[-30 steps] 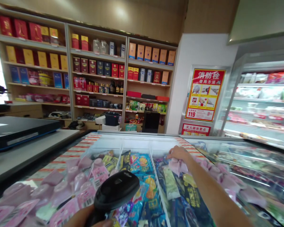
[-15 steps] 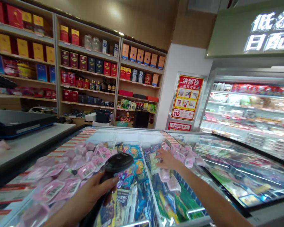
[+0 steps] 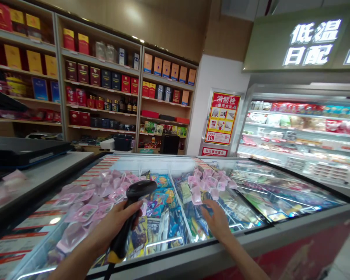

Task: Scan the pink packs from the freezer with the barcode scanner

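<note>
In my left hand [image 3: 124,217] is a black barcode scanner [image 3: 141,188] with a yellow-tipped handle and a cable, held above the chest freezer. Several pink-and-clear plastic packs [image 3: 84,212] with barcode labels lie heaped on the glass lid beneath and left of it. My right hand [image 3: 217,221] is over the right part of the lid, its fingers apart and holding nothing that I can see. Its fingertips are at the near edge of a smaller heap of the same packs [image 3: 211,181]; whether they touch a pack I cannot tell.
The chest freezer [image 3: 189,247] holds bagged frozen goods under its glass. On the left, a counter [image 3: 72,157] bears a black flat device [image 3: 26,151] and more pink packs [image 3: 8,188]. Behind stand shelves of boxed bottles [image 3: 102,79]; a lit cooler [image 3: 303,132] is at right.
My right hand has drawn back from the right heap toward me, uncovering packs there. My left hand still holds the scanner. The view has shifted slightly right and shows more of the freezer's front.
</note>
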Action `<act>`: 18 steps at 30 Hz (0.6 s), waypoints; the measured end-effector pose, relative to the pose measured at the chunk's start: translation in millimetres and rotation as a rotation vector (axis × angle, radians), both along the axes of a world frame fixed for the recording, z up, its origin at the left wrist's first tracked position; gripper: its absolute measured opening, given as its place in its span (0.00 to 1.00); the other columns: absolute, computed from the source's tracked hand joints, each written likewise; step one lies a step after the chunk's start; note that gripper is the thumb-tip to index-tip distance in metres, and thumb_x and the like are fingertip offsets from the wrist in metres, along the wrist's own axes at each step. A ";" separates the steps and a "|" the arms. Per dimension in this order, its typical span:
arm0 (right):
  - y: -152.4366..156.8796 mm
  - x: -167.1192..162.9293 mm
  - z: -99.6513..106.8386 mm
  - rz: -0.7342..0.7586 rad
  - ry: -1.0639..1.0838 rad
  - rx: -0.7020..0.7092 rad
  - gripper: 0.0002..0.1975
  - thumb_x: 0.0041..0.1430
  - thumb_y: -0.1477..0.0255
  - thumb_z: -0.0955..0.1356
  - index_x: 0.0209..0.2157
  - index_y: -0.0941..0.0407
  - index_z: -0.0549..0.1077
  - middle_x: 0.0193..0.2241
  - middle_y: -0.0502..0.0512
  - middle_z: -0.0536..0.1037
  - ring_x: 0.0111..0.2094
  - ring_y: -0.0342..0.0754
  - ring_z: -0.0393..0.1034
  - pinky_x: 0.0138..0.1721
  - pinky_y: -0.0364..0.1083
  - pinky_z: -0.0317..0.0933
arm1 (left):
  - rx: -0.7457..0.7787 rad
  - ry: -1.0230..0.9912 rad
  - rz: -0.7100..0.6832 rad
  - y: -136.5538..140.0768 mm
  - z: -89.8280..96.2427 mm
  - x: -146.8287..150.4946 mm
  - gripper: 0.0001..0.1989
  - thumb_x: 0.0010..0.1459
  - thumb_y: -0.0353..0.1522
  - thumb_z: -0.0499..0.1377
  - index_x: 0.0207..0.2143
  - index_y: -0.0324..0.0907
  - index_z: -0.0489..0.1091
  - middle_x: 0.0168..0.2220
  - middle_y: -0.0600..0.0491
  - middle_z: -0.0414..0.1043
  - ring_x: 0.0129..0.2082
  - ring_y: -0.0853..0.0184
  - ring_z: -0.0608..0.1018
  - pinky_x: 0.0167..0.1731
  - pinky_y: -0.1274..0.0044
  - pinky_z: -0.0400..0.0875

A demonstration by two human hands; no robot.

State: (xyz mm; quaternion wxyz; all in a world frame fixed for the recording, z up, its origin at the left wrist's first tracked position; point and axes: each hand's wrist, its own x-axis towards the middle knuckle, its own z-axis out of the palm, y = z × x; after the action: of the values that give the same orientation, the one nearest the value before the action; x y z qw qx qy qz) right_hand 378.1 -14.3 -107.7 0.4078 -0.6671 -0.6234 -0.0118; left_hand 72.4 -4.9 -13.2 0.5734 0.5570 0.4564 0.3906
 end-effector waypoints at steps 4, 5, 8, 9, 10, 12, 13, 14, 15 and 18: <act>36.7 -31.5 9.0 0.017 0.352 0.108 0.22 0.52 0.60 0.55 0.33 0.60 0.70 0.32 0.59 0.73 0.35 0.49 0.66 0.38 0.46 0.58 | 0.011 -0.036 -0.030 -5.7 2.5 11.3 0.14 0.42 0.41 0.58 0.21 0.39 0.63 0.17 0.59 0.65 0.15 0.75 0.66 0.18 0.81 0.60; 44.1 -37.6 13.2 0.031 0.429 0.133 0.22 0.52 0.60 0.54 0.34 0.60 0.70 0.33 0.59 0.73 0.36 0.49 0.66 0.38 0.46 0.58 | 0.018 -0.031 -0.031 -6.8 3.3 12.0 0.14 0.42 0.41 0.58 0.21 0.39 0.63 0.17 0.59 0.65 0.15 0.75 0.66 0.18 0.81 0.60; 46.1 -42.2 23.1 0.170 0.491 0.022 0.22 0.50 0.60 0.57 0.39 0.59 0.68 0.37 0.58 0.72 0.39 0.49 0.65 0.40 0.46 0.57 | 0.019 -0.010 -0.031 -7.8 4.4 9.9 0.14 0.41 0.42 0.58 0.21 0.39 0.63 0.17 0.58 0.66 0.15 0.74 0.66 0.18 0.80 0.61; 40.4 -40.0 23.7 0.241 0.444 -0.080 0.22 0.48 0.59 0.60 0.42 0.58 0.67 0.39 0.58 0.71 0.40 0.49 0.64 0.41 0.47 0.57 | 0.009 -0.002 -0.029 -7.2 4.1 8.6 0.14 0.42 0.42 0.58 0.21 0.39 0.63 0.17 0.58 0.66 0.15 0.75 0.66 0.18 0.80 0.61; 32.9 -37.3 22.6 0.311 0.362 -0.189 0.25 0.44 0.59 0.63 0.45 0.57 0.65 0.41 0.57 0.70 0.42 0.50 0.63 0.41 0.47 0.56 | 0.000 0.001 -0.029 -6.4 3.5 7.4 0.14 0.42 0.42 0.58 0.21 0.39 0.63 0.17 0.58 0.65 0.15 0.75 0.66 0.18 0.80 0.61; 17.9 -34.8 15.5 0.348 0.147 -0.324 0.34 0.36 0.61 0.69 0.48 0.55 0.61 0.44 0.57 0.68 0.45 0.52 0.60 0.44 0.49 0.52 | -0.005 0.007 -0.032 -4.2 2.0 5.8 0.14 0.42 0.42 0.57 0.20 0.39 0.62 0.16 0.59 0.65 0.15 0.75 0.66 0.18 0.81 0.60; 13.0 -36.3 10.4 0.318 0.042 -0.339 0.36 0.34 0.62 0.69 0.49 0.54 0.61 0.45 0.57 0.67 0.47 0.54 0.58 0.46 0.50 0.50 | -0.004 0.011 -0.036 -3.3 1.5 5.4 0.14 0.42 0.42 0.57 0.20 0.40 0.62 0.16 0.59 0.65 0.15 0.75 0.66 0.18 0.81 0.60; 11.0 -39.9 5.3 0.273 -0.049 -0.330 0.35 0.34 0.62 0.70 0.49 0.54 0.61 0.46 0.57 0.66 0.48 0.54 0.57 0.47 0.51 0.47 | -0.001 0.015 -0.041 -2.5 1.4 5.2 0.14 0.42 0.42 0.57 0.21 0.40 0.62 0.16 0.59 0.65 0.15 0.75 0.66 0.18 0.81 0.60; 12.1 -45.2 0.9 0.231 -0.120 -0.309 0.33 0.36 0.62 0.69 0.48 0.54 0.62 0.45 0.57 0.67 0.48 0.54 0.56 0.48 0.51 0.46 | 0.002 0.019 -0.048 -2.1 1.7 4.9 0.14 0.42 0.41 0.57 0.21 0.40 0.61 0.15 0.60 0.64 0.15 0.75 0.66 0.17 0.81 0.59; 31.3 -63.7 -2.7 0.169 -0.200 -0.247 0.23 0.39 0.64 0.67 0.41 0.55 0.66 0.39 0.56 0.70 0.42 0.51 0.61 0.42 0.46 0.50 | 0.018 0.010 -0.067 -2.6 4.8 2.2 0.13 0.43 0.41 0.57 0.21 0.40 0.61 0.15 0.60 0.64 0.15 0.75 0.66 0.17 0.81 0.59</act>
State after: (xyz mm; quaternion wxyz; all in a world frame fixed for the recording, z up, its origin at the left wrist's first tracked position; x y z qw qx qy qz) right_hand 314.4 17.0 -110.4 0.2584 -0.6529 -0.7113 0.0330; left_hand 74.6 -7.5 -8.4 0.5788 0.5790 0.4370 0.3725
